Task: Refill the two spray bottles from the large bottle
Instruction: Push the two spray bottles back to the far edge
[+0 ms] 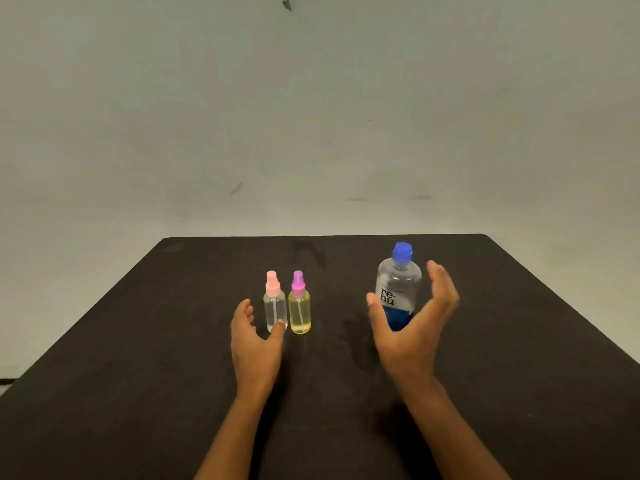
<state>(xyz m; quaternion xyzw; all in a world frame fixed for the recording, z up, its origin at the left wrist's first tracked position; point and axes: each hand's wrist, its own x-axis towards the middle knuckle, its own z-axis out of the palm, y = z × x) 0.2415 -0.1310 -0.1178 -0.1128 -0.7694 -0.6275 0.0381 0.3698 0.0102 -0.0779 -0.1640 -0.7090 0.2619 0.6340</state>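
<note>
Two small spray bottles stand upright side by side at the table's middle: a clear one with a pink sprayer (274,303) and a yellowish one with a purple sprayer (299,306). To the right stands the large clear bottle (398,284) with a blue cap and a blue lower label. My left hand (254,336) is open just in front and left of the clear spray bottle, its thumb tip at the bottle's base. My right hand (414,323) is spread open around the large bottle's lower part, thumb on its left and fingers on its right, apart from it.
The black table (138,375) ends at a far edge below a plain pale wall (311,116). A faint damp patch (353,341) darkens the top between the spray bottles and the large bottle.
</note>
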